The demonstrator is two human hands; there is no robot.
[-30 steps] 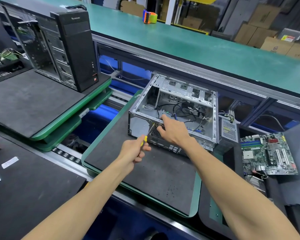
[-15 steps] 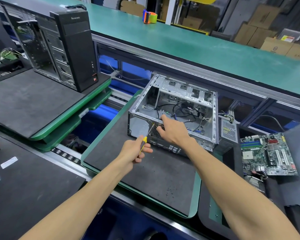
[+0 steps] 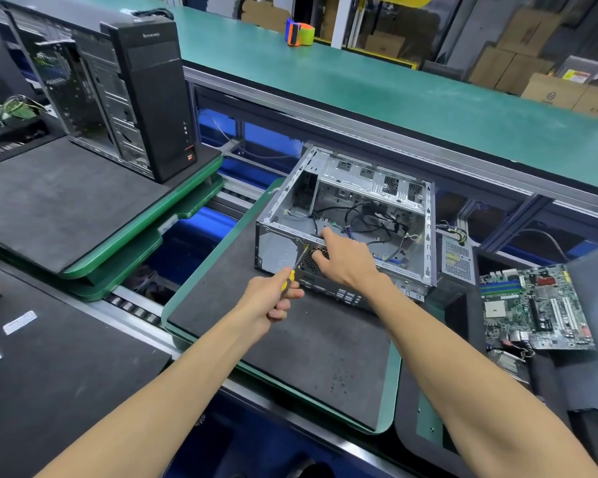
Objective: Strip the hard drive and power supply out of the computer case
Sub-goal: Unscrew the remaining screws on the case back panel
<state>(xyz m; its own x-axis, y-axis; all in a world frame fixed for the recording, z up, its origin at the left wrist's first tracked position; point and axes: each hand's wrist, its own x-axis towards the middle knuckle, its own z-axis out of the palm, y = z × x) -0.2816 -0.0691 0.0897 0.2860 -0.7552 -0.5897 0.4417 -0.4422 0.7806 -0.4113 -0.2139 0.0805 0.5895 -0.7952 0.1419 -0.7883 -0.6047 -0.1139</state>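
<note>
While the opened computer case (image 3: 346, 219) lies on its side on a green-edged tray (image 3: 387, 391), a yellow-handled screwdriver (image 3: 296, 267) is clenched in the left hand (image 3: 268, 300), its tip set against the case's rear panel. The case's near top edge, at one o'clock from the tool, is grasped by the right hand (image 3: 346, 257). A rear screw appears to be being worked; steady, square pressure is called for next. A motherboard (image 3: 535, 305) sits at three o'clock.
</note>
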